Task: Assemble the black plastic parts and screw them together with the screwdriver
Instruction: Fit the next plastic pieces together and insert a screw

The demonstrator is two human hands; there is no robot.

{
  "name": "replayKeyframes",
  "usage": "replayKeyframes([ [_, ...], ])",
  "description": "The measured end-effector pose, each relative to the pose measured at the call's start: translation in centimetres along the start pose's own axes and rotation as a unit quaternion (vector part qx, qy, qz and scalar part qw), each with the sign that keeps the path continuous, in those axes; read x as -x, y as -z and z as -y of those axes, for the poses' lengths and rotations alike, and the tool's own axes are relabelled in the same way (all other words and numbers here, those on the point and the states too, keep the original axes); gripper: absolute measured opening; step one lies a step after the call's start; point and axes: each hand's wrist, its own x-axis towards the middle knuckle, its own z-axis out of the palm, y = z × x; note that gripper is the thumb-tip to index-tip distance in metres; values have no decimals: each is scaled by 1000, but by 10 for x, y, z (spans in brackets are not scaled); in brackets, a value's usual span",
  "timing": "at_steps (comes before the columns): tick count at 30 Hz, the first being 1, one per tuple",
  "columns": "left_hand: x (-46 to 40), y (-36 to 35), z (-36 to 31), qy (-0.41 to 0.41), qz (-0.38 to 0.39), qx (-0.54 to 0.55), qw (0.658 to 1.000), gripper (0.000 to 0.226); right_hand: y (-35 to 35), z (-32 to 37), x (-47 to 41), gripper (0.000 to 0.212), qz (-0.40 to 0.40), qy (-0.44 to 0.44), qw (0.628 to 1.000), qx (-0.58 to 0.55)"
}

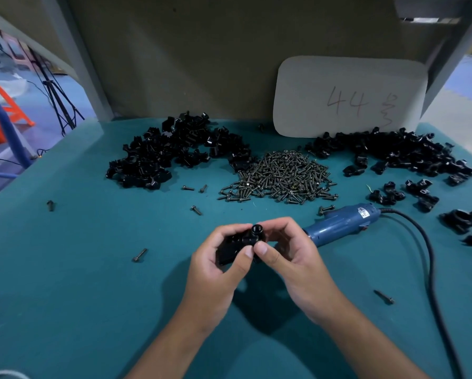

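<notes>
1. Head view looks down on a teal tabletop (65, 269) where two bare hands meet over its near middle.
2. The left hand (218, 263) curls its fingers and thumb around a black plastic part (229, 248), its grip clasping that piece above the cloth.
3. The right hand (287, 253) pinches a second, smaller black piece with a round knob (256, 231) against the first; its grip is closed on that piece, and the two thumbs touch at the front.
4. Just beside the right hand, toward the right edge, a blue electric screwdriver (339, 224) lies flat on the tabletop, ungrasped, its black cord (426, 258) looping toward the near right corner.
5. A heap of dark screws (281, 176) sits at the middle of the tabletop, beyond the hands.
6. A pile of black parts (172, 154) lies toward the far left corner, and another pile (399, 153) spreads toward the far right corner and down the right edge.
7. Single loose screws lie scattered, one (139, 255) near the left hand and one (384, 296) near the cord.
8. A white card (349, 97) marked "44" leans against the back wall at the far edge.
</notes>
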Motion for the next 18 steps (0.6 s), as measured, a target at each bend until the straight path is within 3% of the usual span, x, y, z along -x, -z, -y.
replayKeyframes([
  [6, 1, 1, 1, 0, 22, -16, 1000, 24, 0, 1, 1, 27, 4, -18, 1000, 10],
  [18, 1, -2, -2, 1, 18, -13, 1000, 25, 3, -2, -1, 23, 0, -12, 1000, -16],
])
